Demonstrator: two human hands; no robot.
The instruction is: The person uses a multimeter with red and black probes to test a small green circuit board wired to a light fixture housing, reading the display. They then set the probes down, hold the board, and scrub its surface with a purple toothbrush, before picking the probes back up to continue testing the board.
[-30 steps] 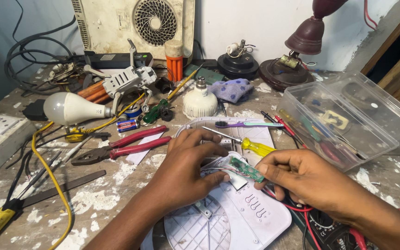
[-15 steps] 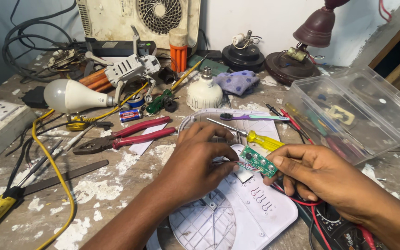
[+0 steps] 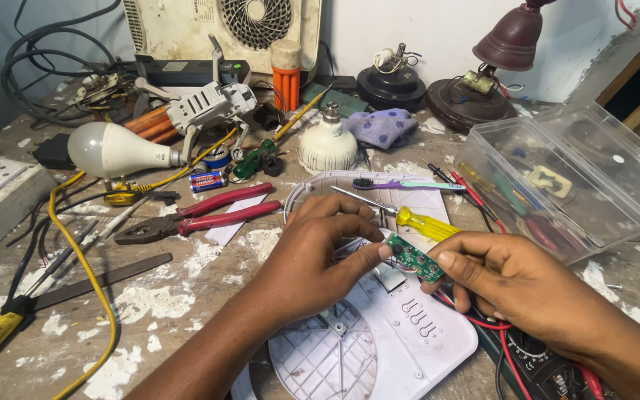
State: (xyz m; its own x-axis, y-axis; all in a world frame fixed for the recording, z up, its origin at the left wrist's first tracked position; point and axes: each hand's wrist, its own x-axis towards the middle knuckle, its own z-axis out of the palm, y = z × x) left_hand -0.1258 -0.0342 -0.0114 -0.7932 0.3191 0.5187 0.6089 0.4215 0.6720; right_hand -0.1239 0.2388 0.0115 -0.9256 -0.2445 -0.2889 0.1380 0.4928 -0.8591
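Both hands pinch a small green circuit board (image 3: 415, 258) above a white plastic panel (image 3: 401, 333) with a round grille. My left hand (image 3: 316, 255) holds the board's left end with thumb and forefinger. My right hand (image 3: 516, 278) grips its right end. Thin wires run from the board down to the panel. A yellow-handled screwdriver (image 3: 416, 220) lies just behind the board, and a purple toothbrush (image 3: 409, 184) lies further back on the panel.
Red-handled pliers (image 3: 201, 215), a white bulb (image 3: 112, 150), a bulb base (image 3: 327, 142), a small white drone (image 3: 212, 104) and a yellow cable (image 3: 83, 259) crowd the left. A clear plastic box (image 3: 572, 185) of tools stands right. A multimeter (image 3: 542, 367) with red leads sits under my right wrist.
Both hands have lifted the green board slightly and turned it, and the view has shifted a little closer. The tools on the bench have not moved.
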